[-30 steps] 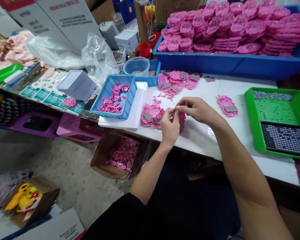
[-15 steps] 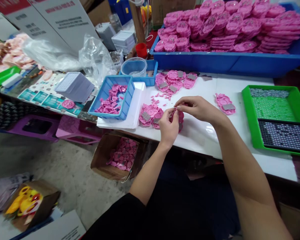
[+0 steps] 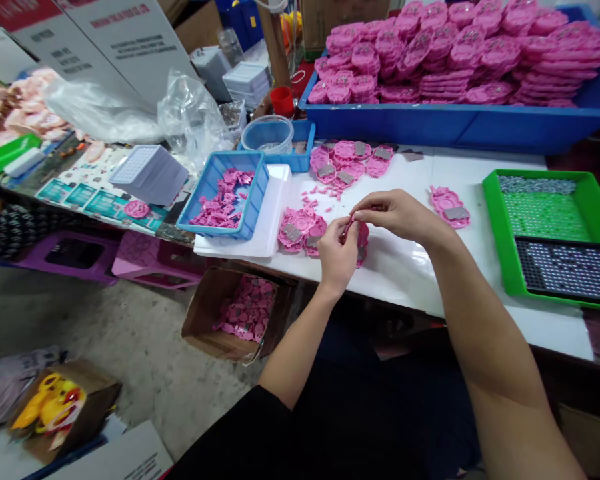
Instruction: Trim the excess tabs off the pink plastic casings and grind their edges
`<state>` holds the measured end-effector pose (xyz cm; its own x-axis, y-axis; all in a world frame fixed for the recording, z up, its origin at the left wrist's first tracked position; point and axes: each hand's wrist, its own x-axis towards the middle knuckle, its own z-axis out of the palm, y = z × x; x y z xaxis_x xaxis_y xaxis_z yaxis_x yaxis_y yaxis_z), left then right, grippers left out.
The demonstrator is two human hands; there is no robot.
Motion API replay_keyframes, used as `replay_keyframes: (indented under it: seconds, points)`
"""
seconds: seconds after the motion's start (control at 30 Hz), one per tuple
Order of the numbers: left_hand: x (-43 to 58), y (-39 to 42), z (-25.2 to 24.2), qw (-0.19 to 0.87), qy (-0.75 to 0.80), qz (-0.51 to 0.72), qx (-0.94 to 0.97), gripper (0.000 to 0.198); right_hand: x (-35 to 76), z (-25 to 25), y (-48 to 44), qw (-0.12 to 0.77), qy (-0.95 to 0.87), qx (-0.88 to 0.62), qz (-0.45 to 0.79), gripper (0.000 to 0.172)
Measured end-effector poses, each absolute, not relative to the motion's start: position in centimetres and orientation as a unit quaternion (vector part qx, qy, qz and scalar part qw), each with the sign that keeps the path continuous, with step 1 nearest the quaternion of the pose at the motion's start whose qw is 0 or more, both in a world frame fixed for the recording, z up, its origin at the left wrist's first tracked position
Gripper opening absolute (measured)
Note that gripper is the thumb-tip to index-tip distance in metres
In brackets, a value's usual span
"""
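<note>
Together, left grip (image 3: pixel 340 250) and right grip (image 3: pixel 394 217) pinch pink plastic (image 3: pixel 353 219); panel lettering (image 3: pixel 143 44) blurs illegibly

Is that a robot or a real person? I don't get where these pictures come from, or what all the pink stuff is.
It's a person, using two bare hands. One camera, worn on their head, looks forward and down, so every picture comes from there. The left hand and right hand meet over the white table. Their fingertips seem to pinch a small pink piece, but fingers hide most of it. Flat pink parts, some with grey plates, lie beside them. The blue basket holds little pink bits, and the blue bin behind is piled with pink parts too.
</note>
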<state>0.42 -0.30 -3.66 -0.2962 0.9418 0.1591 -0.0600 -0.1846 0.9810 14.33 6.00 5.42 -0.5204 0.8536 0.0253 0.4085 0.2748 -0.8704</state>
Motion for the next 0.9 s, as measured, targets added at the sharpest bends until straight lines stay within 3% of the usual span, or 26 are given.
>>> replay_keyframes:
  seconds: [0.3, 0.5, 0.7, 0.9]
  points:
    - [0.3, -0.4, -3.4, 0.436, 0.478, 0.625, 0.437, 0.028, 14.3, 5.5, 5.9, 0.260, -0.821, -0.411, 0.299, 0.016]
    - [0.4, -0.5, -3.0, 0.447, 0.478, 0.625, 0.426, 0.029, 14.4, 5.1, 5.9, 0.275, -0.837, -0.385, 0.275, 0.016]
    - [0.1, -0.6, -2.6, 0.471, 0.456, 0.635, 0.408, 0.026, 14.3, 4.8, 5.9, 0.304, -0.808, -0.386, 0.326, 0.017]
    - [-0.1, -0.7, -2.5, 0.486, 0.456, 0.653, 0.359, 0.028, 14.5, 5.4, 5.5, 0.383, -0.685, -0.434, 0.443, 0.036]
